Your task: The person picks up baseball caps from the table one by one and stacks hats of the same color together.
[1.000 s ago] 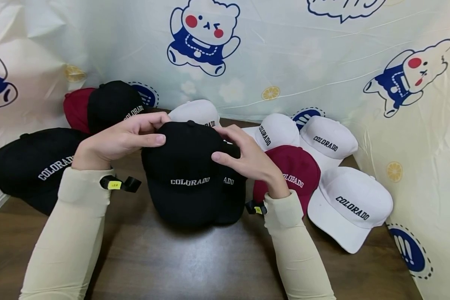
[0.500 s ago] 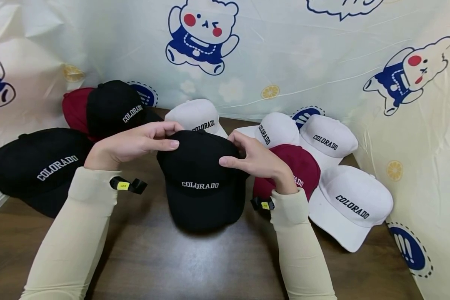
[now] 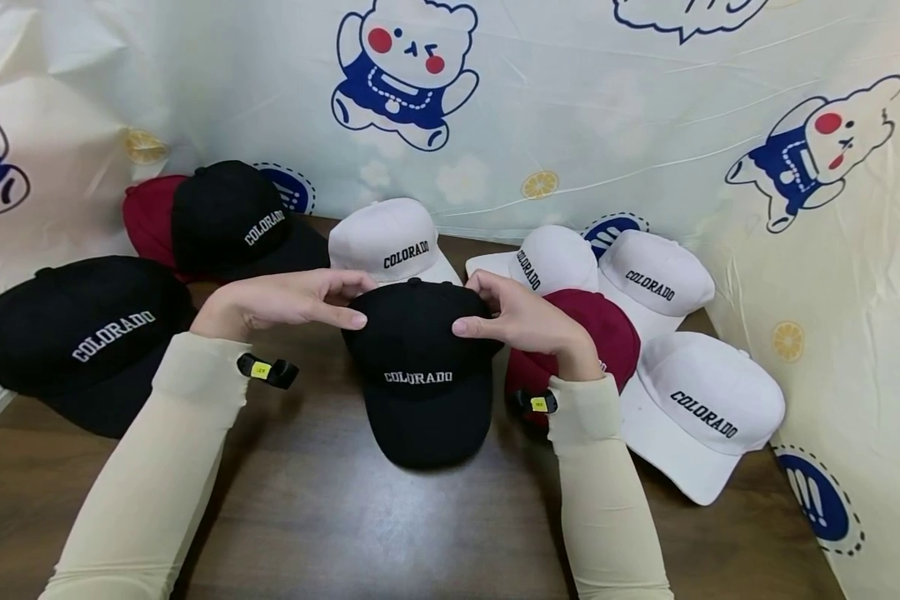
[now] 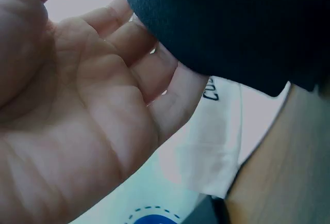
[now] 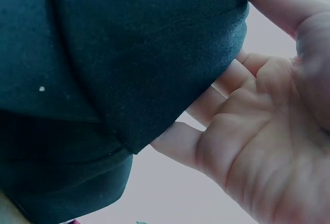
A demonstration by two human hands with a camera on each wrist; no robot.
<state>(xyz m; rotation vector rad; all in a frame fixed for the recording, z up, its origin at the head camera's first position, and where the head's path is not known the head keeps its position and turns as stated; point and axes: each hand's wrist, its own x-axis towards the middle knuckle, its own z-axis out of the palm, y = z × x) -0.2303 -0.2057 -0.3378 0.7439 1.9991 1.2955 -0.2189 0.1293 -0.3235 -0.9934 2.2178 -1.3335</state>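
A black baseball cap (image 3: pixel 420 346) lettered COLORADO is between my two hands, its brim toward me. My left hand (image 3: pixel 285 302) pinches the cap's left side, thumb on the front and fingers behind. On the other side my right hand (image 3: pixel 536 321) grips it the same way. In the right wrist view, the edge of a second black cap (image 5: pixel 67 193) shows under the held one; the head view hides it almost wholly. Fingers (image 4: pixel 149 74) curl behind the dark cloth in the left wrist view.
Left of the hands lie a large-looking black cap (image 3: pixel 97 333) and another black cap (image 3: pixel 232 217) over a maroon cap (image 3: pixel 150 218). A white cap (image 3: pixel 386 233) sits behind. Further white caps (image 3: pixel 712 400) and a maroon cap (image 3: pixel 596 333) stand at the right on the wooden table (image 3: pixel 390 533).
Both hands have moved the black cap right and toward me. The second black cap, which stuck out at its right before, is now nearly covered by it.
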